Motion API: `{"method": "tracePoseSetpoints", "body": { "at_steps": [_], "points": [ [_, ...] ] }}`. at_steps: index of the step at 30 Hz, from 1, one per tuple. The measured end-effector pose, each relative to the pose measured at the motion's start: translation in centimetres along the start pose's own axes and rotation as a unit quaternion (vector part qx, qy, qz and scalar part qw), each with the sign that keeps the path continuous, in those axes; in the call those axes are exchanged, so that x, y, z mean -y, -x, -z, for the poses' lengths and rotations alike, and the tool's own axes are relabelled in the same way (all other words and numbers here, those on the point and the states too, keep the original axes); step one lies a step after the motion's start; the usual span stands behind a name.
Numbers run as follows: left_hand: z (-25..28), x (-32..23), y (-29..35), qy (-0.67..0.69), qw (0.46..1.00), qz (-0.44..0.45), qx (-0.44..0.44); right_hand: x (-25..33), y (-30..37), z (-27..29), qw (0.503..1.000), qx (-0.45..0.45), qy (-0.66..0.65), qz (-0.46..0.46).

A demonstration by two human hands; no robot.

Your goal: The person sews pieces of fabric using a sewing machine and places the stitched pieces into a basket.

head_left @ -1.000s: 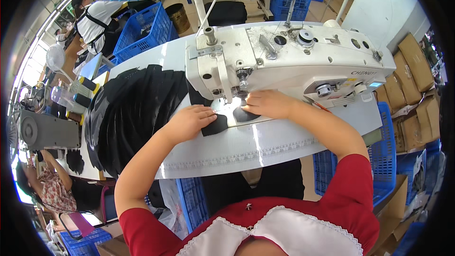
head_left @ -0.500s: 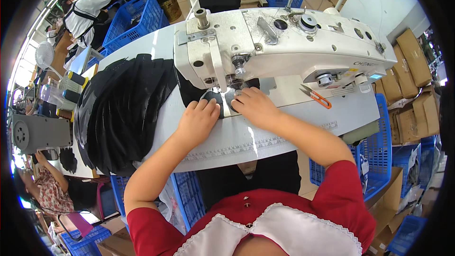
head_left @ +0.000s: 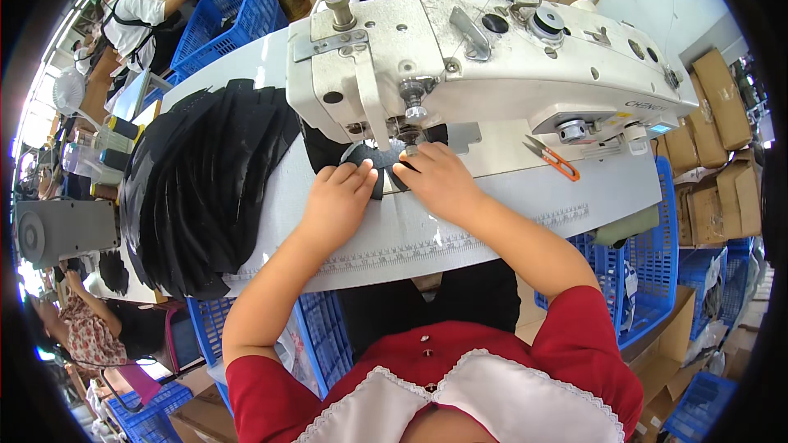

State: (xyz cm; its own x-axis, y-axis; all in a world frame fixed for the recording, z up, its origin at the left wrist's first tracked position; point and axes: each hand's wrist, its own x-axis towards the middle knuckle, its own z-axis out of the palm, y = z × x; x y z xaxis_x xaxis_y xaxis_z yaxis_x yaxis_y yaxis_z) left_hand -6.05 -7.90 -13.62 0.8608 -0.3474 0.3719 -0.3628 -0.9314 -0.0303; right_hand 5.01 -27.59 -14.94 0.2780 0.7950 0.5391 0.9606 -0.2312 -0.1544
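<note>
Here, left hand (head_left: 335,201): touched dark fabric (head_left: 361,152).
Right hand (head_left: 443,184): touched it too.
Grip: couldn't tell whether either pinched.
Sewing machine (head_left: 492,57): stood beyond.

Bench (head_left: 620,190): white — under the sewing machine (head_left: 517,66)
Fabric pile (head_left: 205,189): black, left of the machine
Snips (head_left: 558,163): orange-handled — right of the machine's needle
Ruler strip (head_left: 386,258): nearside of the machine

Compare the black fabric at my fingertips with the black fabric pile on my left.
The handled fabric lies partly under the sewing machine; the fabric pile lies left of it. The handled fabric looks small; the fabric pile is far larger, with many overlapping layers. Both look mostly black.
</note>
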Motion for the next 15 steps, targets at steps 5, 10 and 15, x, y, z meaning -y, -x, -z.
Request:
{"method": "tracePoseSetpoints", "body": {
  "at_steps": [5, 10, 15],
  "points": [
    [0.18, -0.19, -0.18, 0.003, 1.000, 0.003, -0.001, 0.00, -0.06, -0.09, 1.000, 0.002, 0.004, 0.001],
    [0.08, -0.28, -0.21, 0.000, 1.000, 0.003, -0.003, 0.03, -0.03, -0.13, 1.000, 0.005, 0.004, 0.003],
    [0.26, -0.48, -0.94, -0.013, 1.000, 0.015, 0.005, 0.03, -0.32, -0.10, 1.000, -0.007, 0.028, -0.004]
  ]
}}
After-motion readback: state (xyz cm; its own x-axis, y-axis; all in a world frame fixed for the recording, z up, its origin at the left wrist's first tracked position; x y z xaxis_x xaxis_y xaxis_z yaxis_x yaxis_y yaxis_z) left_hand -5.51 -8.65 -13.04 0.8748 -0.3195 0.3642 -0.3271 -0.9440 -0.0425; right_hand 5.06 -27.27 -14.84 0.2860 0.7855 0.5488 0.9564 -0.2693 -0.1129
